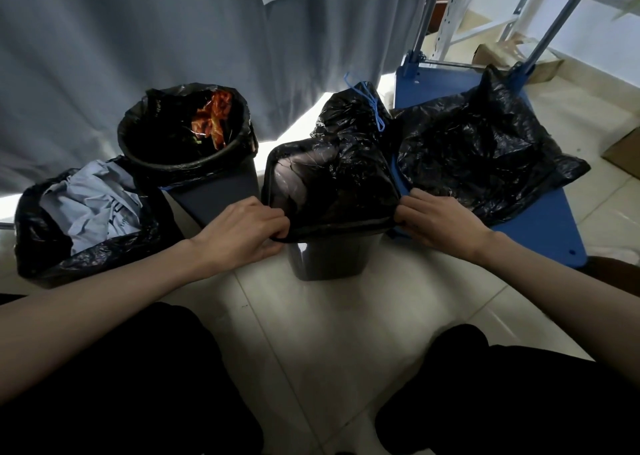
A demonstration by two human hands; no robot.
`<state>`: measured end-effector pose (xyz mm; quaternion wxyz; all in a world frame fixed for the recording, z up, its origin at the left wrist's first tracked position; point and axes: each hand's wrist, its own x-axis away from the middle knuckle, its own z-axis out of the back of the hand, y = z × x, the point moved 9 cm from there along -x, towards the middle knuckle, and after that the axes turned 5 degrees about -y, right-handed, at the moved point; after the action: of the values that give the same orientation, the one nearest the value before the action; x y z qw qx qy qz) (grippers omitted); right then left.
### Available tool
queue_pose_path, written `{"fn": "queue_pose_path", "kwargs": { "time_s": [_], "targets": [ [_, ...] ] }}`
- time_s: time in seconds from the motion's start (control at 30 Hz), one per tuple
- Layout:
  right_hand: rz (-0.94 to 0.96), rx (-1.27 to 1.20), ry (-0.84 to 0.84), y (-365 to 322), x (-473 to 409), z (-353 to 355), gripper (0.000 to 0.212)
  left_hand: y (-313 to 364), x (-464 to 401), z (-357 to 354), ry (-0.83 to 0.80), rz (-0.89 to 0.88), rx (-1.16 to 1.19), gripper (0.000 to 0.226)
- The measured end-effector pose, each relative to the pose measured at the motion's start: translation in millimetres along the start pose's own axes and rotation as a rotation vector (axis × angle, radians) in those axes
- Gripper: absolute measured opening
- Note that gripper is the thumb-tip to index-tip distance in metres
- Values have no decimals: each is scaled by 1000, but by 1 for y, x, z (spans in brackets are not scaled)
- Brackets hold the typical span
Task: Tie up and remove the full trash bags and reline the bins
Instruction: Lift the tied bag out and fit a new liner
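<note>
Both hands' grip pinches the black liner at opposite bin rims.

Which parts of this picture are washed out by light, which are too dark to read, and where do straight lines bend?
Head view: daylight under the curtain washes out the floor behind the bins; the liner held by the left hand and right hand is near-featureless black; the cart handle bows with wide-angle distortion.
</note>
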<state>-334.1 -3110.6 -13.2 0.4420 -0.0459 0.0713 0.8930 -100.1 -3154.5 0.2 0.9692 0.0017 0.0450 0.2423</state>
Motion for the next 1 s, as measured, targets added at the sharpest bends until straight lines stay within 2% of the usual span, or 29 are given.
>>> {"fn": "queue_pose_path", "kwargs": {
  "time_s": [0.1, 0.23, 0.4, 0.53, 0.67, 0.73, 0.8, 0.9, 0.93, 1.0],
  "targets": [
    [52, 3, 9, -6, 0, -1, 2, 7, 2, 2, 28, -55, -53, 9],
    [66, -2, 51, -13, 0, 2, 15, 14, 4, 3, 77, -127, -162, 16],
    [46, 9, 64, -16, 1, 3, 21, 26, 7, -3, 93, -259, -317, 18],
    [67, 13, 79, -17, 2, 2, 13, 27, 8, -9, 96, -298, -370, 21],
    [37, -2, 24, -15, 7, -6, 5, 19, 10, -10, 112, -287, -335, 23],
    [-99, -113, 48, -3, 11, -4, 16, 2, 10, -8, 125, -168, -202, 31],
    [-339, -303, 153, 20, 14, 4, 16, -29, 10, -1, 196, 89, 38, 37],
    [-647, -595, 246, 51, 9, 1, 10, -82, 14, -6, 325, 535, 455, 20],
    [-708, -678, 244, 55, 4, -3, 9, -97, 15, -14, 337, 662, 589, 10],
    [-800, -803, 228, 61, -7, -14, 8, -112, 11, -39, 296, 839, 913, 10]
  ]
}}
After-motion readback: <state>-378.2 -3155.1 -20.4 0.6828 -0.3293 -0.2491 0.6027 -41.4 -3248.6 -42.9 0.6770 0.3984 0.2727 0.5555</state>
